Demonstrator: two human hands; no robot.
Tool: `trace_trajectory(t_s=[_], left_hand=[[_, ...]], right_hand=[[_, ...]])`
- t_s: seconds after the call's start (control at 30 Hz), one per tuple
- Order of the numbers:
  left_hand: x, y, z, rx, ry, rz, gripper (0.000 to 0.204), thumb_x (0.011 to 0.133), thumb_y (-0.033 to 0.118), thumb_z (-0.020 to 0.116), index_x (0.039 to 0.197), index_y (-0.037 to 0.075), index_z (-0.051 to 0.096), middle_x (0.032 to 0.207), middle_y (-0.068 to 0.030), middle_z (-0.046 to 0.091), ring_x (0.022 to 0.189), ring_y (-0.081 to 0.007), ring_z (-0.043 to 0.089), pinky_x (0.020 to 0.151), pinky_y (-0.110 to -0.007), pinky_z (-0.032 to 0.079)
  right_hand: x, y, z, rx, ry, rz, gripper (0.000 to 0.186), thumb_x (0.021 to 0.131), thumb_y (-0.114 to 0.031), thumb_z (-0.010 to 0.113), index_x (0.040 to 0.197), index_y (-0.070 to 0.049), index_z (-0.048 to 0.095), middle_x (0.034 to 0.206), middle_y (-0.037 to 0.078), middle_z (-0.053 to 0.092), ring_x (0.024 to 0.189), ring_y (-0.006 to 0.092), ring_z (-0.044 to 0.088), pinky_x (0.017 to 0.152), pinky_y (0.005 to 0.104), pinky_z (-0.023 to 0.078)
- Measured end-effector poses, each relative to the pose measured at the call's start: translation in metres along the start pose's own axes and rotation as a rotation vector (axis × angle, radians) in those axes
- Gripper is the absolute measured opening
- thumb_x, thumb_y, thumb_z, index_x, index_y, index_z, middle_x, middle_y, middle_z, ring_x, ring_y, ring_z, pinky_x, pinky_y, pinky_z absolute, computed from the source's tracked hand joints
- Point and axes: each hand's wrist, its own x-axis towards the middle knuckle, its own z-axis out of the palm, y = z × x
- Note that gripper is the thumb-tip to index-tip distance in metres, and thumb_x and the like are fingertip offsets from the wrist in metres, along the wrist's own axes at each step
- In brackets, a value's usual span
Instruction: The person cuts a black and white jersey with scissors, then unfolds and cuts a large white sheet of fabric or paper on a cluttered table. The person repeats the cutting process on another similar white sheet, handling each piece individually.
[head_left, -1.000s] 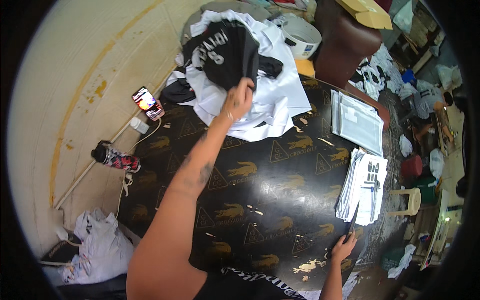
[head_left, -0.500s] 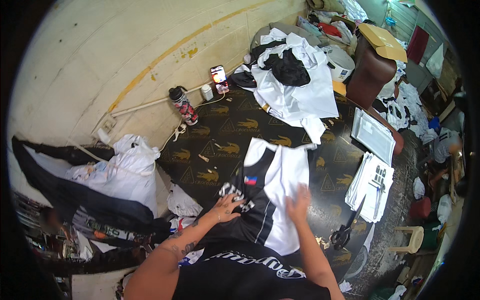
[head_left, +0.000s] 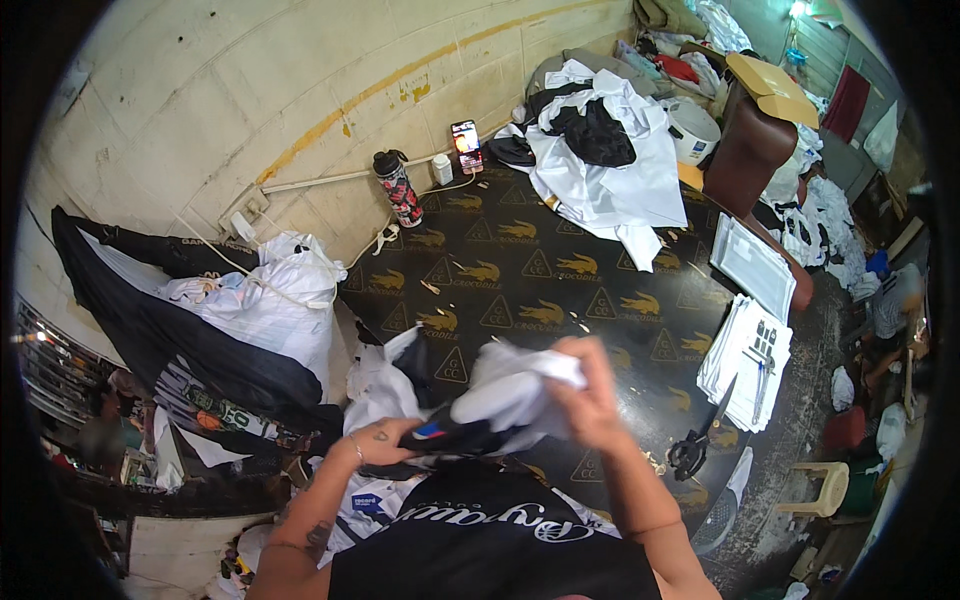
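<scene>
A bunched black and white garment [head_left: 490,395] is lifted off the near edge of the black table [head_left: 560,290], close to my chest. My left hand [head_left: 395,440] grips its lower black part from underneath. My right hand [head_left: 590,395] is closed on the white upper fold. More white cloth [head_left: 375,380] hangs to the left of the garment, over the table's near-left corner.
A heap of black and white garments [head_left: 600,160] lies at the table's far end. Stacked white sheets [head_left: 745,360] and black scissors [head_left: 695,450] sit at the right edge. A bottle [head_left: 398,190] and phone [head_left: 466,145] stand by the wall. A stuffed white bag [head_left: 275,300] sits left.
The garment lay spread flat on the table under both hands half a second ago. Now it is gathered up and held off the table between my hands.
</scene>
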Motion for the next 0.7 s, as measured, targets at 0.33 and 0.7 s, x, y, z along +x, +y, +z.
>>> trace_trajectory(t_s=[0.33, 0.7], left_hand=[[-0.060, 0.058, -0.137, 0.415, 1.213, 0.199, 0.032, 0.067, 0.002, 0.077, 0.099, 0.007, 0.076, 0.096, -0.0107, 0.070, 0.103, -0.0353, 0.066, 0.089, -0.046, 0.052], [0.006, 0.057, -0.191, -0.297, 0.190, 0.891, 0.033, 0.072, 0.025, 0.091, 0.090, 0.005, 0.071, 0.092, -0.0172, 0.067, 0.093, -0.0311, 0.068, 0.085, -0.042, 0.052]], right_hand=[[-0.105, -0.049, -0.082, -0.424, -0.343, 0.284, 0.012, 0.090, -0.010, 0.077, 0.099, -0.002, 0.077, 0.094, 0.013, 0.073, 0.088, 0.0256, 0.068, 0.082, 0.0357, 0.054], [-0.174, -0.147, -0.085, 0.420, 0.443, -0.237, 0.028, 0.093, -0.021, 0.073, 0.106, -0.009, 0.052, 0.076, 0.009, 0.058, 0.072, 0.0198, 0.064, 0.061, 0.0361, 0.053]])
